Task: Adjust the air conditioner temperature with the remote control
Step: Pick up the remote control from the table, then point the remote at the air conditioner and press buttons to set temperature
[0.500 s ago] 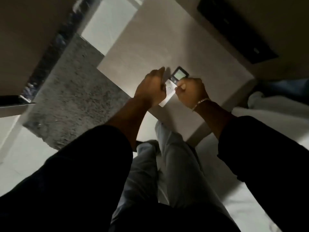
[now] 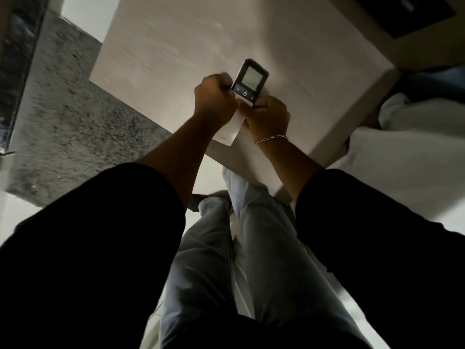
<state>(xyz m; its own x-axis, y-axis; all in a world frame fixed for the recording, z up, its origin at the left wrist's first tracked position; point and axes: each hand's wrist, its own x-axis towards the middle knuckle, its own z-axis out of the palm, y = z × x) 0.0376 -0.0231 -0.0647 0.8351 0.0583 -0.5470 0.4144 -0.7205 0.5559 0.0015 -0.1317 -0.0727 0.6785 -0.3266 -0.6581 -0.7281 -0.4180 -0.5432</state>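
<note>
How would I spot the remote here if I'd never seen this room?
Find the pale table. Over its near edge, both hands hold a slim white remote between them. Its dark top end has a lit screen above minus, power and plus buttons.

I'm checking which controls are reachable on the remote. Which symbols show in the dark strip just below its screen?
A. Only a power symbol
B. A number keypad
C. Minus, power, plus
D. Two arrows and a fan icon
C: on the remote control, held between the left hand and right hand, the strip under the screen shows a minus, a power symbol and a plus.
</note>
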